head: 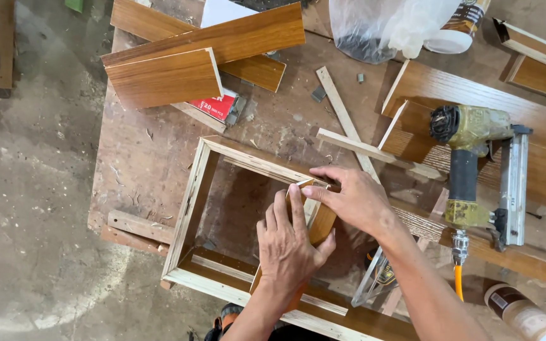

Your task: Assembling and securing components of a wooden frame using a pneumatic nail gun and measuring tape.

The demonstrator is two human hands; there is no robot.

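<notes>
Pressing a brown wooden panel (319, 222) against the right side of the open wooden frame (192, 203) at the centre of the frame, the left hand (291, 243) lies flat and clamps it, while the right hand (354, 199) pinches the panel's top corner; judging by this, keeping the edges flush and the pressure steady matters most, with the yellow nail gun (475, 170) resting right of centre on the desk (134, 158)
</notes>
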